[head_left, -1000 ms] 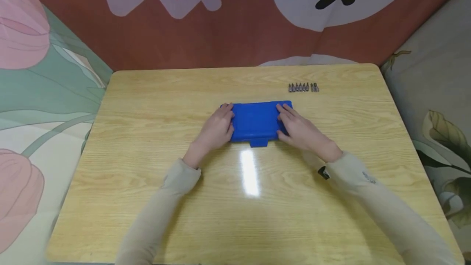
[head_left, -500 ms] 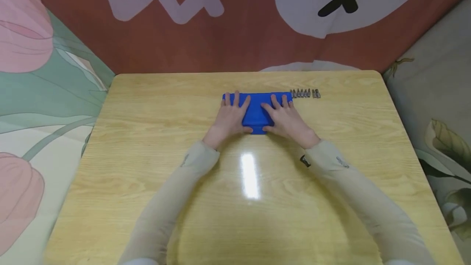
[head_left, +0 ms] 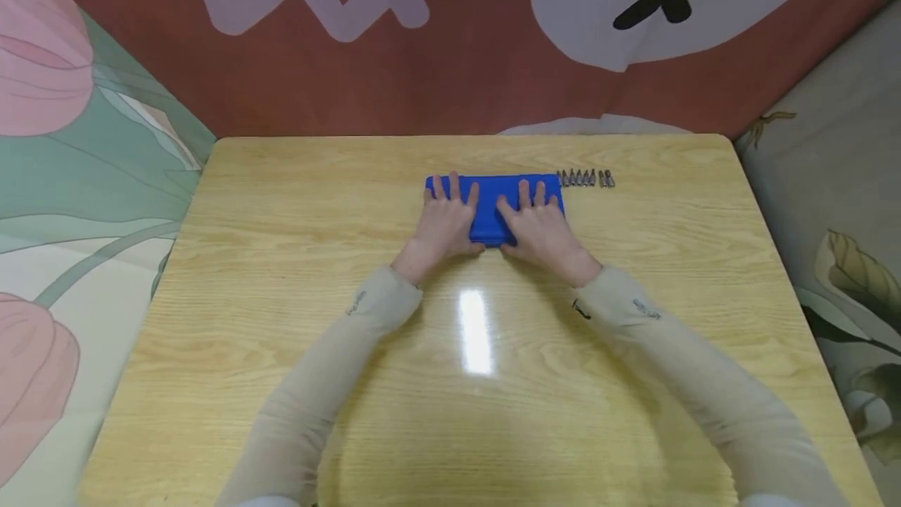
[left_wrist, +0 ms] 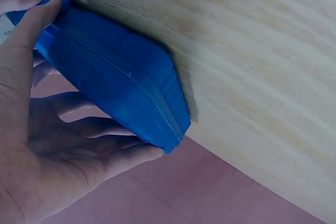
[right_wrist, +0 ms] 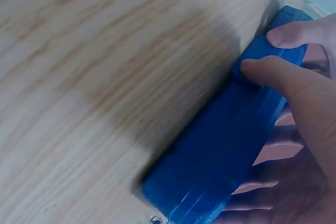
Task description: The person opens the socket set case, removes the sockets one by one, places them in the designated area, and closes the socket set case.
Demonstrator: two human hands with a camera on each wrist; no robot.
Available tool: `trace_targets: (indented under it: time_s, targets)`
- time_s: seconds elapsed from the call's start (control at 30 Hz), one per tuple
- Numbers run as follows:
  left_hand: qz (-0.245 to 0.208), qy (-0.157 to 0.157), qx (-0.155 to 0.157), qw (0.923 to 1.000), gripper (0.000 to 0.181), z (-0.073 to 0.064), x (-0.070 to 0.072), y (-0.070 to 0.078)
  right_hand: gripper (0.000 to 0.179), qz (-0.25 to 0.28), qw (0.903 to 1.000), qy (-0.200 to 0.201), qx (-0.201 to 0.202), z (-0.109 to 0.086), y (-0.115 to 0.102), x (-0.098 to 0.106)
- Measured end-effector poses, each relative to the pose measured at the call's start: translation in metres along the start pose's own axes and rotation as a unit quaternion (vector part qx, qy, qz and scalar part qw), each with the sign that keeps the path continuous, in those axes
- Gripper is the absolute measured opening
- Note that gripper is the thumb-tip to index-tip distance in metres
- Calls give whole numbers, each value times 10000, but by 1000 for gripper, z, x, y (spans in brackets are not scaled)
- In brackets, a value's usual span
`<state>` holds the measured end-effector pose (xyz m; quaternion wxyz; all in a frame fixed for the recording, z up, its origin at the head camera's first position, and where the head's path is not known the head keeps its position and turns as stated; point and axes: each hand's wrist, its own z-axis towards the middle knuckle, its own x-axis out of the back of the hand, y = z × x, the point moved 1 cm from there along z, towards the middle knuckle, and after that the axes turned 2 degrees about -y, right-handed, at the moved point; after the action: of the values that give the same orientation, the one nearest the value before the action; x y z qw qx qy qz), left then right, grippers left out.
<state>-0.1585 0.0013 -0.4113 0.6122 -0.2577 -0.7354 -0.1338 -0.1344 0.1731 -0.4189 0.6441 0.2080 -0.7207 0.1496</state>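
Note:
A flat blue plastic case (head_left: 489, 213) lies on the table with its lid down, toward the far side. My left hand (head_left: 443, 227) spans its left part, fingers spread over the lid and thumb at the front. On the right part, my right hand (head_left: 545, 231) holds it in the same way. Both thumb tips meet on the front latch (right_wrist: 255, 50), close together in the right wrist view. In the left wrist view the case's side (left_wrist: 100, 59) shows a seam between lid and base. The inside of the case is hidden.
Several metal screwdriver bits (head_left: 577, 177) stand in a row just right of the case's far corner. The wooden table (head_left: 281, 257) reaches back to a reddish patterned cloth (head_left: 457, 77). Patterned cloths also hang at both sides.
The case has moved away from me, up close to the bits. My hands have shifted from its ends toward the middle, thumbs onto the latch. The latch flap, earlier sticking out, now sits against the front.

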Motion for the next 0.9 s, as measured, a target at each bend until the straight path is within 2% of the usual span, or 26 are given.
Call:
trace_targets:
  time_s: [0.1, 0.17, 0.33, 0.43, 0.6, 0.77, 0.9]
  targets:
    - [28, -2, -7, 10000, 110, 1, -1, 1, 83, -106, 9999, -10, 31, 0, -1, -1]
    - [120, 117, -10, 9999, 108, 1, -3, 1, 80, -183, 9998, 12, 92, 0, -3, -2]
    - [327, 299, 7, 9990, 106, -1, -8, 0, 73, -515, 9975, 431, 236, 0, -8, -7]
    - [199, 210, -4, 9996, 106, 0, -9, 2, 73, -621, 9966, 507, 210, -2, -7, -9]
    - [94, 94, 142, 9998, 106, 2, -11, 5, 77, -538, 9973, 448, 233, -2, -3, -11]
    - [151, 319, 87, 9993, 105, 4, -13, 6, 78, -386, 9979, 489, 172, -3, 2, -13]
    - [145, 371, 48, 9992, 105, 6, -12, 6, 80, -74, 9996, 280, 70, -4, 5, -11]
